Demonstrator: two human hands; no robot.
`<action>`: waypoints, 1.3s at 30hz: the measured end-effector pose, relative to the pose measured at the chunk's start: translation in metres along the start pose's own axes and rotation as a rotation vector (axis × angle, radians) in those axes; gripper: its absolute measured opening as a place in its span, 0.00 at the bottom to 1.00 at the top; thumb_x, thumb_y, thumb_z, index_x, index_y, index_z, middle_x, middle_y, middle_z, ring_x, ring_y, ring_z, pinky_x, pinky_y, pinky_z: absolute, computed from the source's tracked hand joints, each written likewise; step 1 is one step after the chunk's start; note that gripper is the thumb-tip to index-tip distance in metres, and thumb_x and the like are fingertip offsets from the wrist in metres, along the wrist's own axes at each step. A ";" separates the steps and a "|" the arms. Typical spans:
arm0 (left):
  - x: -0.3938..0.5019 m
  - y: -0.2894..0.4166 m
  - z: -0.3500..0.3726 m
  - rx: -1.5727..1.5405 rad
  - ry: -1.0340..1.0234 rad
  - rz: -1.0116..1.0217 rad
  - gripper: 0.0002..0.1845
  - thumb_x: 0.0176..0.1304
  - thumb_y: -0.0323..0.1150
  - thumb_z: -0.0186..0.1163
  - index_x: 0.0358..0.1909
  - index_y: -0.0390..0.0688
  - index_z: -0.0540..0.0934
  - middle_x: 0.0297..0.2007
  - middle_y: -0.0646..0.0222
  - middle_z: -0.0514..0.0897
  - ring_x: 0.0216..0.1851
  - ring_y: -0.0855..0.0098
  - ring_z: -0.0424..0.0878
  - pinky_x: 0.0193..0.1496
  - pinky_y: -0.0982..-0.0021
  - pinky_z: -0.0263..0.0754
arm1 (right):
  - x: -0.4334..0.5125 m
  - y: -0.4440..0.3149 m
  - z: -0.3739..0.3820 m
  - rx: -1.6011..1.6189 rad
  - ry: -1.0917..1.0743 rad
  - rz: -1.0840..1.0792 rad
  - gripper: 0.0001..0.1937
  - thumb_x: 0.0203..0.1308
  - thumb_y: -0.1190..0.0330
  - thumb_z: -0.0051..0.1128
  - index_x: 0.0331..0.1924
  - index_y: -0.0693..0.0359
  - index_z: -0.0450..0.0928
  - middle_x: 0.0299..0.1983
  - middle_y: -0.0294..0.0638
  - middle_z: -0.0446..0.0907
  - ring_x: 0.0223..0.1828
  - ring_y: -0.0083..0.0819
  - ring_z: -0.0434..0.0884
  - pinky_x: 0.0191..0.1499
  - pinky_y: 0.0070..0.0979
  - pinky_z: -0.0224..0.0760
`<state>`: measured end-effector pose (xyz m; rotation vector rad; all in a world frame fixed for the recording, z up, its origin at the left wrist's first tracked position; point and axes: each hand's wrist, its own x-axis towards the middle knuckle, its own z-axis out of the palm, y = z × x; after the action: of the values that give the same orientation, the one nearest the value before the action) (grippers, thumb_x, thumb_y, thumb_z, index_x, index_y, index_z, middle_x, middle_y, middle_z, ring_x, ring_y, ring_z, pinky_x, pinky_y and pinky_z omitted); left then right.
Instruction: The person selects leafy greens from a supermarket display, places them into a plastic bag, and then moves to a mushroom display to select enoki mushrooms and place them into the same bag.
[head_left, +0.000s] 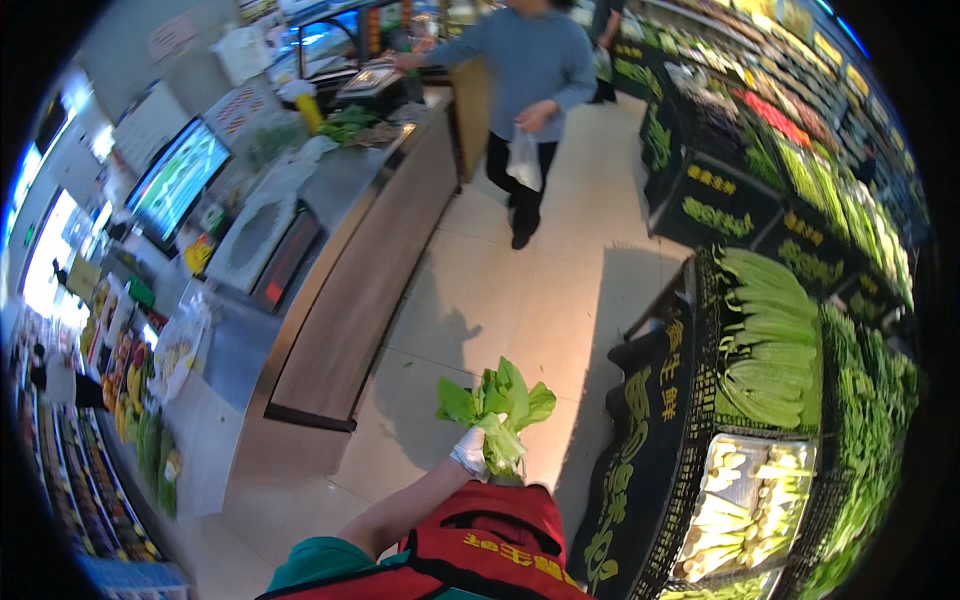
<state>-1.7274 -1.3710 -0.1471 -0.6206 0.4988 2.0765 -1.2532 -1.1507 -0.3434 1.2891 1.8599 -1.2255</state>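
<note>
My left hand (470, 452), in a white glove, grips a bunch of leafy greens (501, 420) in front of my red apron (495, 517). The broad leaves fan out away from me, over the tiled floor, and the paler stalks point back toward my body. Part of the bunch hides my fingertips. My right hand is out of view.
To the left runs a counter (352, 300) with a weighing scale (262, 247) and a monitor (180, 180). A person (525, 82) holding a plastic bag (523, 159) stands in the aisle ahead. On the right, crates hold lettuce (772, 337) and trayed pale-stalked vegetables (742, 510).
</note>
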 end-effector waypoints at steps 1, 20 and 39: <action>0.017 0.007 0.005 0.042 0.008 0.009 0.19 0.65 0.40 0.57 0.52 0.38 0.73 0.39 0.56 0.81 0.39 0.58 0.81 0.46 0.52 0.79 | 0.008 -0.010 -0.004 0.059 -0.004 0.031 0.07 0.54 0.67 0.57 0.21 0.55 0.77 0.17 0.34 0.76 0.16 0.27 0.76 0.18 0.26 0.67; 0.271 0.074 0.114 0.279 0.524 0.153 0.19 0.63 0.39 0.60 0.53 0.46 0.74 0.45 0.62 0.81 0.40 0.59 0.81 0.46 0.51 0.80 | 0.526 -0.582 -0.309 -1.167 0.731 -0.692 0.15 0.55 0.70 0.48 0.46 0.67 0.75 0.32 0.43 0.78 0.38 0.33 0.80 0.43 0.31 0.72; 0.720 -0.200 0.193 0.742 0.058 -0.315 0.14 0.60 0.30 0.62 0.47 0.42 0.77 0.41 0.67 0.77 0.37 0.72 0.77 0.39 0.69 0.74 | 0.314 -0.550 -0.241 -1.194 0.042 -0.535 0.12 0.59 0.65 0.49 0.36 0.52 0.87 0.37 0.35 0.85 0.39 0.36 0.82 0.40 0.38 0.68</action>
<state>-1.9521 -0.6967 -0.4468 -0.2863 1.0605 1.4301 -1.8680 -0.8693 -0.3007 0.1604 2.3934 -0.0977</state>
